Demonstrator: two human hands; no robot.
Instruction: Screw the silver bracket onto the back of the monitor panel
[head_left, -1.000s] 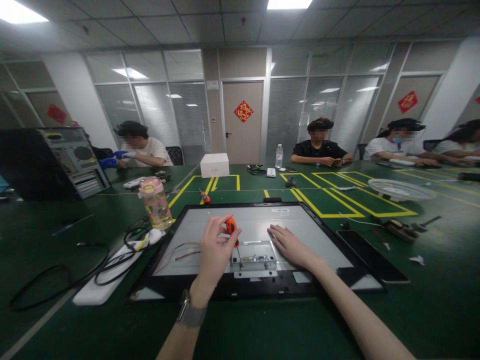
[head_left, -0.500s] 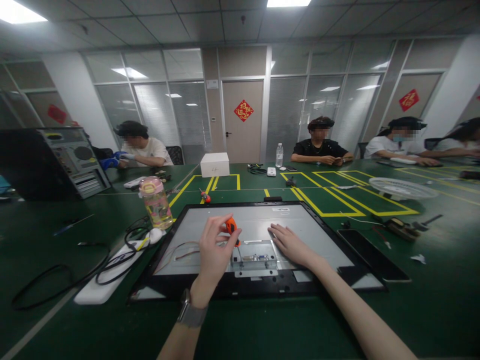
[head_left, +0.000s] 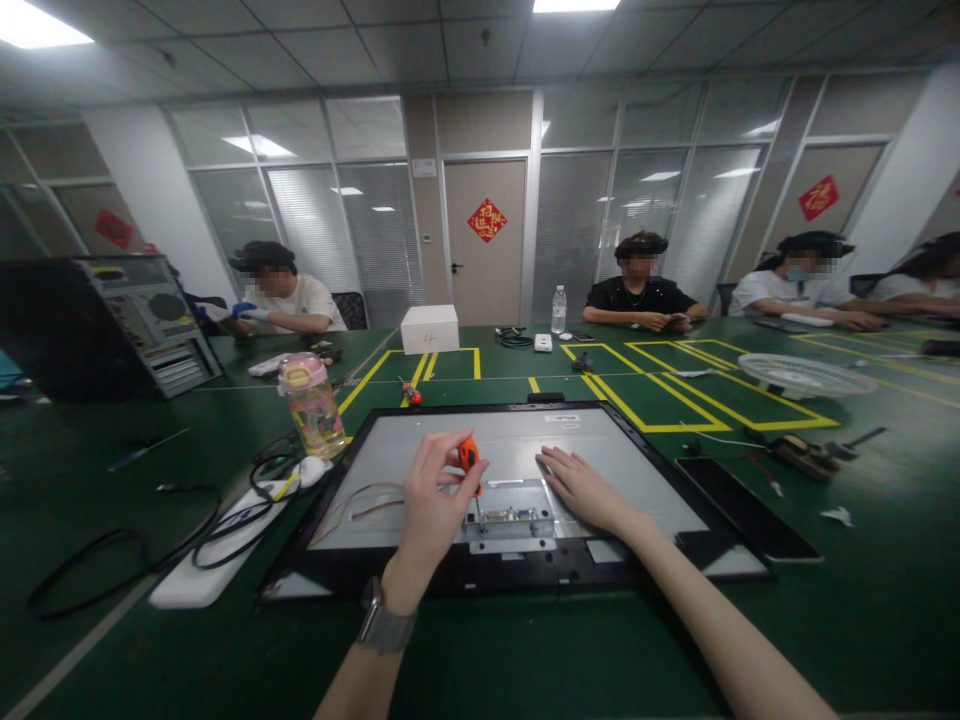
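Observation:
A monitor lies face down in front of me with its grey metal back panel (head_left: 420, 445) inside a black frame (head_left: 517, 580). My left hand (head_left: 433, 510) is closed around a small orange-handled screwdriver (head_left: 470, 460), held upright with its tip on the silver metal board cover (head_left: 510, 520) near the panel's lower middle. My right hand (head_left: 581, 488) rests flat on the panel just right of that cover, fingers stretched out. A thin bundle of coloured wires (head_left: 360, 505) runs over the panel to the left of my left hand.
A pink-lidded water bottle (head_left: 311, 400) and black cables on a white pad (head_left: 217, 540) lie left of the monitor. A PC case (head_left: 112, 325) stands far left. A black panel (head_left: 742, 515), tools (head_left: 806, 455) and a fan grille (head_left: 802, 378) sit right. People sit across the green table.
My left hand has shifted slightly right with the screwdriver and its fingers have turned on the handle. My right hand has stayed flat on the panel.

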